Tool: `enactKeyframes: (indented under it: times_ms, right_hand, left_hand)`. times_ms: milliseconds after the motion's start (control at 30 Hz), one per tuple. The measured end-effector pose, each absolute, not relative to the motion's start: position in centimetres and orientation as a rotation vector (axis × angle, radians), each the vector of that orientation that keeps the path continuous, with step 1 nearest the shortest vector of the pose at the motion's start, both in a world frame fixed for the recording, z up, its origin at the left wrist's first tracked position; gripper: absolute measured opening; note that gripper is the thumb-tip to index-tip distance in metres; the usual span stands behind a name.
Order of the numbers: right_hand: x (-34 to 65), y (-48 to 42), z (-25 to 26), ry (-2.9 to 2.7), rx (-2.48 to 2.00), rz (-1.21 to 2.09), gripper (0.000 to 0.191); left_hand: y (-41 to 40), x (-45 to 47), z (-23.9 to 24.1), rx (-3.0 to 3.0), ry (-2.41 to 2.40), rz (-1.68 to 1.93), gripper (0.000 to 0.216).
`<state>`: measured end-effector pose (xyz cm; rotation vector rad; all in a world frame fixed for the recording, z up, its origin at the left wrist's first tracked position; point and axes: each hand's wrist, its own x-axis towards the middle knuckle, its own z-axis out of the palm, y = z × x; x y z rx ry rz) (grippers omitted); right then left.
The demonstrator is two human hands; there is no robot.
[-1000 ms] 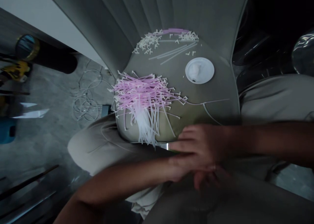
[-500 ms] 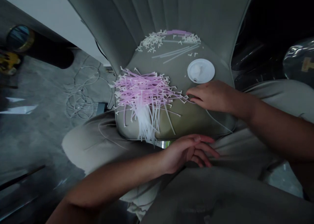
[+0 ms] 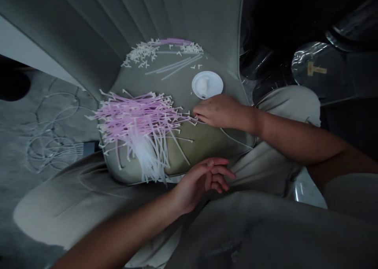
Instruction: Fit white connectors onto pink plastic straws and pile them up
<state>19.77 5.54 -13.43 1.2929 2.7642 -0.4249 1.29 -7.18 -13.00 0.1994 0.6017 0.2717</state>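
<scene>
My right hand (image 3: 220, 111) rests low over the chair seat, just below a small white dish (image 3: 217, 86) with a white lump in it. Its thumb and fingertips are pinched together beside the right end of a pile of pink tubes (image 3: 132, 111) tipped with small white fittings. A thin pink tube runs under those fingertips; what they grip is hidden. Clear whitish tubes (image 3: 149, 159) lie across the front of the pile, ends over the seat edge. My left hand (image 3: 206, 178) hovers above my lap, palm turned sideways, fingers loosely apart and holding nothing.
At the back of the grey chair seat (image 3: 189, 147) lie loose white fittings (image 3: 141, 53), several clear tubes (image 3: 174, 67) and pink tubes (image 3: 174, 41). A thin pale cord (image 3: 236, 141) curves across the seat's right side. Coiled cable (image 3: 53, 147) lies on the floor at left.
The whole view has shifted, so the chair and both hands appear farther left. My right hand stays by the pile's right end with its fingertips more closed; the left still hangs open.
</scene>
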Motion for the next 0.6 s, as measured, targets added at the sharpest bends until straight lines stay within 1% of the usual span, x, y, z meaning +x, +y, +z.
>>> enactKeyframes:
  times_ms: [200, 467, 600]
  right_hand:
    - [19.6, 5.2, -12.6, 2.800, 1.350, -0.455, 0.035]
    - [18.8, 4.0, -11.9, 2.877, 1.398, -0.390, 0.029]
    - [19.1, 4.1, -11.5, 2.927, 1.459, -0.463, 0.026]
  left_hand:
    - [-7.2, 1.5, -13.0, 0.218, 0.628, 0.281, 0.038]
    - [-6.9, 1.5, -13.8, 0.260, 0.640, 0.304, 0.038]
    - [-6.7, 1.5, -14.6, 0.298, 0.646, 0.300, 0.037]
